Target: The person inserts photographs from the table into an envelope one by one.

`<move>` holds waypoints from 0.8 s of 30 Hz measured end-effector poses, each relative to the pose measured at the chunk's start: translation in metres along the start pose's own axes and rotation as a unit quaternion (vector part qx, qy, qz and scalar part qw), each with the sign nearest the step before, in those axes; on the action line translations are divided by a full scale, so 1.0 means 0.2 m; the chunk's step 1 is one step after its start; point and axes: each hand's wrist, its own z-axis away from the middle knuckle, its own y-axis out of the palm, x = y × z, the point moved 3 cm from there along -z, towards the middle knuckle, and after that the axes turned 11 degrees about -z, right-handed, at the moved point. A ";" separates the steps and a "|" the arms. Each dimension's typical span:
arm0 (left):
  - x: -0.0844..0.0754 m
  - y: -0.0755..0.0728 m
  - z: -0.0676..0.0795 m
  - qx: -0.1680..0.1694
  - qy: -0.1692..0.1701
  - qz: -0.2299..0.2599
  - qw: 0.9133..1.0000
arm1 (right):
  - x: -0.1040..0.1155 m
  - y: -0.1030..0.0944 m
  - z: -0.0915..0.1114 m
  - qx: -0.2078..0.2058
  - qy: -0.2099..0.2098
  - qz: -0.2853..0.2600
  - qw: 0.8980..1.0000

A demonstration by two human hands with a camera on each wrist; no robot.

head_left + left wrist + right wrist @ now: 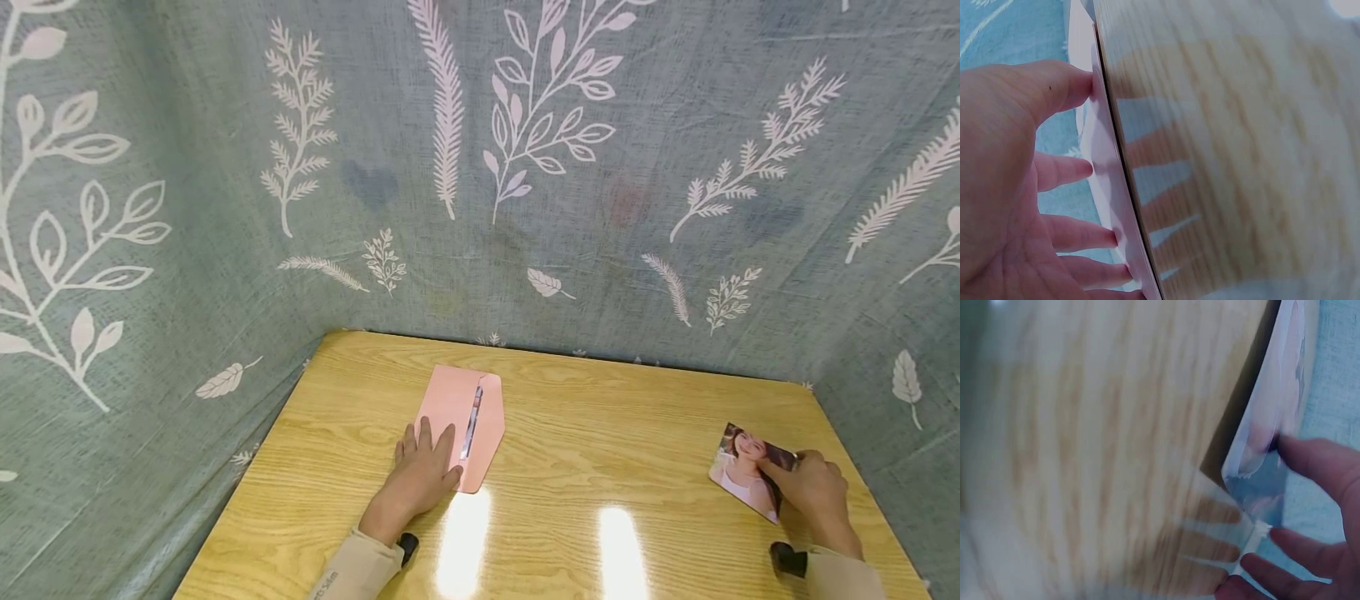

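A pink envelope (456, 390) lies on the wooden table, flap open toward the right. Along its opening shows a narrow strip of a printed picture (471, 423). My left hand (420, 477) rests on the envelope's near left part, fingers spread and straight; in the left wrist view its fingertips touch the pink paper (1107, 156). Far to the right, my right hand (816, 492) holds a glossy photo (738, 471) of a person in a white top by its right edge. The right wrist view shows the thumb (1310, 459) on the photo's face and the other fingers at its edge.
The wooden table (600, 433) has two bright light reflections near its front. A grey-green cloth (480, 275) with white leaf prints hangs behind and along both sides of the table. Each wrist bears a dark camera strap.
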 end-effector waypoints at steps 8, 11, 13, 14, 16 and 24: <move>0.00 0.00 0.00 -0.001 0.002 0.002 1.000 | 0.00 -0.01 0.03 -0.070 0.009 -0.079 0.994; 0.00 0.00 0.00 -0.005 0.002 -0.001 1.000 | 0.00 -0.01 0.04 -0.076 -0.004 -0.109 0.991; 0.00 0.00 0.00 -0.008 0.004 0.000 1.000 | -0.01 0.00 0.04 -0.070 -0.003 -0.147 0.987; 0.00 0.00 0.00 -0.009 0.004 0.000 1.000 | -0.01 0.01 0.04 -0.060 0.001 -0.175 0.983; 0.00 0.00 0.00 -0.010 0.005 0.001 1.000 | -0.02 0.02 0.03 -0.036 0.016 -0.238 0.971; 0.00 0.00 0.00 -0.006 0.003 0.001 1.000 | 0.02 0.09 0.04 0.043 0.011 -0.477 0.878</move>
